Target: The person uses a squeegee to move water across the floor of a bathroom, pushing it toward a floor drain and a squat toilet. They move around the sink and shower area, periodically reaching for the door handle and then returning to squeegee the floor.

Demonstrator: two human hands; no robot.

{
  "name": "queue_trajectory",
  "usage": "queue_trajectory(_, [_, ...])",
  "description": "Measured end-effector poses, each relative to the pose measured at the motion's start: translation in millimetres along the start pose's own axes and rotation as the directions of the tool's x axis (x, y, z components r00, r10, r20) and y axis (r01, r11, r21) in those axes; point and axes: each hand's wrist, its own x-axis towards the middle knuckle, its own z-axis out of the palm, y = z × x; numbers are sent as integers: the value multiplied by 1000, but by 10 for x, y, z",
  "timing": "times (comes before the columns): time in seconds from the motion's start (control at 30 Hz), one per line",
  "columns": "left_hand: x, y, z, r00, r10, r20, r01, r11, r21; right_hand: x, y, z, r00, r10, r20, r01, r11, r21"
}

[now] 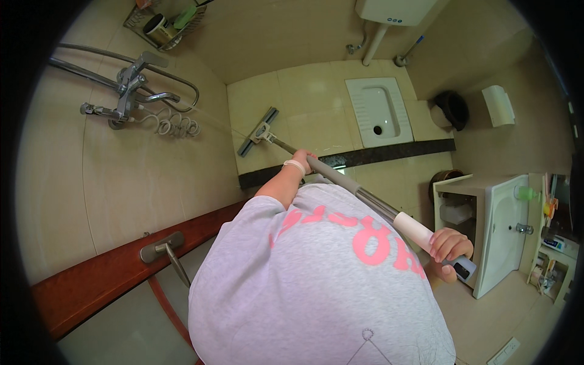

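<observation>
A long-handled flat mop slants across the view in both my hands. My left hand grips the lower part of its handle, where the grey sleeve begins. My right hand is closed around the white grip near the grey end cap. At the far end, the mop head lies over the tiled floor near the left wall. A thin stream of water runs from the chrome shower tap's spout down toward the head. The head's underside is hidden.
A white squat toilet is set in the raised floor, bordered by a dark strip. A black bin stands right of it. The washbasin cabinet is at right, the wooden door frame at left. A wire shelf hangs above the tap.
</observation>
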Motion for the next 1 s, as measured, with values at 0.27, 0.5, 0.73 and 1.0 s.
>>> queue_trajectory(0.27, [-19,-60,122,983,-72,171,83,995,-60,295,50,-477,980,-62,188,66,998,-14])
queue_trajectory(0.5, [191,-199,82,968,-159,193,220,910,-353,612,164,-880,998,44,41,-47,997,67])
queue_trajectory(0.73, [164,-123,55,960,-146,237,250,830,-499,1350,485,-1064,961,168,218,-201,970,140])
queue_trajectory(1.0, [-101,-21,-152,980,-137,143,194,807,-558,1309,447,-647,951,182,249,-227,960,164])
